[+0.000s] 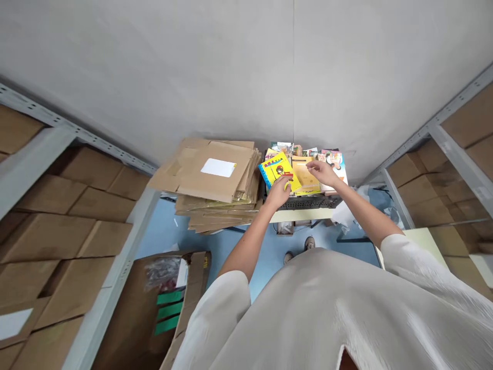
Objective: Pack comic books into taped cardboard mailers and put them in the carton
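A bright yellow book with a blue edge and a cartoon figure on its cover lies tilted at the left of a black plastic crate. My left hand grips its lower part, fingers bent over the cover. To the right, my right hand hovers over the crate with fingers loosely apart and nothing visible in them. Below its fingertips is an orange-tan book. Beside that, partly covered by my right hand and wrist, is a stack with a pale illustrated cover. More books fill the back of the crate.
Flattened cardboard boxes are piled left of the crate, a white label on top. Metal shelving with cartons flanks both sides. An open carton holding plastic and green strips stands lower left. A grey wall rises behind.
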{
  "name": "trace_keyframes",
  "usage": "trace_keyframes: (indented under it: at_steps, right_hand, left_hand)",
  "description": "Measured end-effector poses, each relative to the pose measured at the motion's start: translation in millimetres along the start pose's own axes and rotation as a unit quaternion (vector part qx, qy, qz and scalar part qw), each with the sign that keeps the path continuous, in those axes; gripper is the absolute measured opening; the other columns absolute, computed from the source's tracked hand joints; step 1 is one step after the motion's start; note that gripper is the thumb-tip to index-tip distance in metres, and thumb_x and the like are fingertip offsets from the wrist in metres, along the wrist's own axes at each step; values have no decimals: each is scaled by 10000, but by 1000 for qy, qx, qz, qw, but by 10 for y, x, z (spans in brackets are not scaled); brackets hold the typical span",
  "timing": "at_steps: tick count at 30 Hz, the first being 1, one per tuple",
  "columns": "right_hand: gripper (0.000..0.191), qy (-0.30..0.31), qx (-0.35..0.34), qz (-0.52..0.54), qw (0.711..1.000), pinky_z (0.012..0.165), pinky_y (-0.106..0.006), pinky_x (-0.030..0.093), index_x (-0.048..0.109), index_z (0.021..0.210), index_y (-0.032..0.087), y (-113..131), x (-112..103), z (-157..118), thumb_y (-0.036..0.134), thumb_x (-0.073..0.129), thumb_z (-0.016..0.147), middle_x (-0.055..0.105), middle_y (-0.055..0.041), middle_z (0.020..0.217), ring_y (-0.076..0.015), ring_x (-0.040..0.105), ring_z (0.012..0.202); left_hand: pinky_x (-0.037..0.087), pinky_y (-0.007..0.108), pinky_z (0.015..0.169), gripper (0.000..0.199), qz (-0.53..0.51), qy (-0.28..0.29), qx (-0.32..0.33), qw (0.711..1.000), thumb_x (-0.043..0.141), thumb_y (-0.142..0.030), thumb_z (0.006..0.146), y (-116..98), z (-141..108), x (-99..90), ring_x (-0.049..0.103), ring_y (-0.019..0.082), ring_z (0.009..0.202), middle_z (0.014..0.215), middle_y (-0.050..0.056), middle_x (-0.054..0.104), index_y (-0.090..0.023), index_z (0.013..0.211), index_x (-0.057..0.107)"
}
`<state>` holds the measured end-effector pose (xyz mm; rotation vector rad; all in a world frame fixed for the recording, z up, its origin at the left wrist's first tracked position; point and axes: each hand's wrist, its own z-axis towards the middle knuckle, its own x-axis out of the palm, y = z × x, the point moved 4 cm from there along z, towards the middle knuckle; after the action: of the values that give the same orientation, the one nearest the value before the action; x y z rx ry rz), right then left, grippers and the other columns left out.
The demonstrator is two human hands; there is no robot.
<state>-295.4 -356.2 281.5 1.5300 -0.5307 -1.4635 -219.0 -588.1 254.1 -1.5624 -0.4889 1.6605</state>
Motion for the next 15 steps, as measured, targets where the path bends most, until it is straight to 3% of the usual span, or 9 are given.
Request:
trace_keyframes:
  at_steps: [9, 15]
  right_hand:
    - [195, 84, -40, -108, 990, 947, -373, 585, 827, 1059, 198, -135, 411, 1332, 245, 752, 885, 834, -72, 1049, -253, 754, 945]
    - [228, 158, -5, -179, 971, 875, -292, 558, 840, 1086, 176, -79, 685, 1706, 283, 791, 890, 851, -84, 1088, -237, 776, 973]
  left_hand:
    - [495, 432, 1230, 402, 41, -68, -69, 994, 508, -155, 1020, 201, 393, -264, 643, 276, 1379, 1438, 128, 710, -171, 1369, 707]
    - [465, 457, 1265, 432, 70, -66, -89, 991, 487, -170, 1034, 274, 539, -374, 597, 286, 1450, 1464, 115, 715, -182, 1407, 703]
